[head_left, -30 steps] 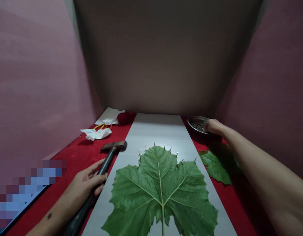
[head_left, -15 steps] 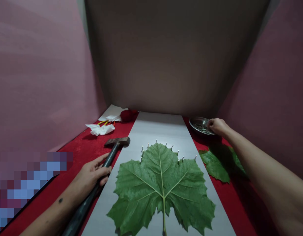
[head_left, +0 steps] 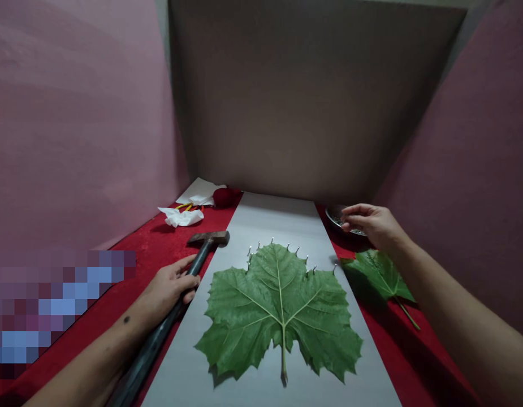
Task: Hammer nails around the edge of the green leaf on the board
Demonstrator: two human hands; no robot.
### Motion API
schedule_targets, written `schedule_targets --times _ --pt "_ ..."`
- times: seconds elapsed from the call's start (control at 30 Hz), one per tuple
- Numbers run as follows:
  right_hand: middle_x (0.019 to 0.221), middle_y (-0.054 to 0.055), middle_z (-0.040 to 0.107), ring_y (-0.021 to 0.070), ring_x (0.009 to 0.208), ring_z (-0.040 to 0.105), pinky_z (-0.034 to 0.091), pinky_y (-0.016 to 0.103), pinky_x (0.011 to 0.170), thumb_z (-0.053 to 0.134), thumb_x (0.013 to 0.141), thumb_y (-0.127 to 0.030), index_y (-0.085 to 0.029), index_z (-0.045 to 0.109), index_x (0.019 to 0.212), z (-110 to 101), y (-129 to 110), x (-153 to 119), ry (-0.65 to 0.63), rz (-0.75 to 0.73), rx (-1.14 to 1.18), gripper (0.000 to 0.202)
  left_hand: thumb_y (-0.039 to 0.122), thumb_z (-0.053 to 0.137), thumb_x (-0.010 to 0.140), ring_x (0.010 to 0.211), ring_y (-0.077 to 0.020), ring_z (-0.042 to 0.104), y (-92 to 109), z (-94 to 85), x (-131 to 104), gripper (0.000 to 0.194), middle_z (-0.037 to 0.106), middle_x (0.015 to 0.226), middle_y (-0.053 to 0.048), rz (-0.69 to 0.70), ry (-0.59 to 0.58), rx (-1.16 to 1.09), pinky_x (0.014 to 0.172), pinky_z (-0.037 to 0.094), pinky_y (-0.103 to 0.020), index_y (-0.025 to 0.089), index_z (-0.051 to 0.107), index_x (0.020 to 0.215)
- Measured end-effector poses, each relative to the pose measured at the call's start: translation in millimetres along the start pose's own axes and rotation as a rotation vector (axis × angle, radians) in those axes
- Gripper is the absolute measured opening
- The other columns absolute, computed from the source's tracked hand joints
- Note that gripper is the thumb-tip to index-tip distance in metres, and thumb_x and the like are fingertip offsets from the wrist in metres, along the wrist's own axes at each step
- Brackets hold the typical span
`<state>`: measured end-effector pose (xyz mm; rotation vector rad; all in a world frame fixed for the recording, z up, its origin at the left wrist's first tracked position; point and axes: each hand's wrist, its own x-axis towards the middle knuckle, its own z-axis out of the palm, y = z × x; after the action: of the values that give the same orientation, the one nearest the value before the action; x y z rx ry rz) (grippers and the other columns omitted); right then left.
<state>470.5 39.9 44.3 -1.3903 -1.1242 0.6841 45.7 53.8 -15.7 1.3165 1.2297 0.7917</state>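
Observation:
My left hand is wrapped round the dark handle of a hammer, whose rusty head lies by the left edge of a white board. Flat on the board is a large green lobed leaf, its stem toward me. Several small nails stand upright along the leaf's upper edge. Over at the right, my right hand is above a metal bowl of nails, thumb and fingers pinched together. Whatever those fingertips hold is too small to make out.
A second green leaf lies on the red cloth below my right forearm. At the back left are crumpled white tissue, a yellow-handled tool and a dark red ball-like thing. Pink walls flank both sides.
My right hand has lifted out of the nail bowl and shifted slightly left, toward the board. My left hand stays on the hammer. The view has moved slightly.

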Motion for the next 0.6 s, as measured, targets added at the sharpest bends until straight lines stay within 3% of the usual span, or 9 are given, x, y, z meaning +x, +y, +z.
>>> schedule_targets --times 0.13,0.23,0.4,0.6 --pt "0.065 0.002 0.064 0.0123 0.051 0.059 0.049 0.028 0.053 0.075 0.057 -0.029 -0.015 0.062 0.073 45.6 -2.4 -43.7 -0.120 -0.034 0.131 0.025 0.025 0.058 0.065 0.032 -0.0087 0.032 1.7 0.2 -1.5 0.040 0.040 0.039 0.011 0.020 -0.004 0.024 0.035 0.027 -0.020 0.016 0.053 0.104" --pt "0.065 0.002 0.065 0.0111 0.052 0.057 0.047 0.027 0.054 0.072 0.058 -0.028 -0.014 0.063 0.077 68.6 7.6 -57.9 -0.155 -0.105 0.038 0.025 0.024 0.058 0.064 0.032 -0.0089 0.032 3.9 0.6 -2.9 0.040 0.040 0.039 0.011 0.028 -0.007 0.022 0.035 0.026 -0.019 0.016 0.053 0.102" --pt "0.070 0.003 0.066 0.0146 0.065 0.061 0.048 0.028 0.063 0.068 0.063 -0.029 -0.015 0.065 0.083 82.5 28.4 -57.6 -0.079 -0.201 -0.202 0.025 0.024 0.058 0.065 0.032 -0.0089 0.031 3.8 0.8 -3.7 0.045 0.040 0.038 0.011 0.031 -0.005 0.024 0.035 0.025 -0.020 0.016 0.051 0.109" --pt "0.070 0.002 0.065 0.0138 0.050 0.058 0.046 0.026 0.049 0.061 0.069 -0.031 -0.018 0.064 0.080 89.0 40.5 -58.8 -0.088 -0.122 -0.313 0.018 0.023 0.058 0.064 0.032 -0.0090 0.030 2.9 0.9 -1.5 0.039 0.041 0.038 0.011 0.029 -0.008 0.023 0.034 0.025 -0.020 0.017 0.053 0.102"
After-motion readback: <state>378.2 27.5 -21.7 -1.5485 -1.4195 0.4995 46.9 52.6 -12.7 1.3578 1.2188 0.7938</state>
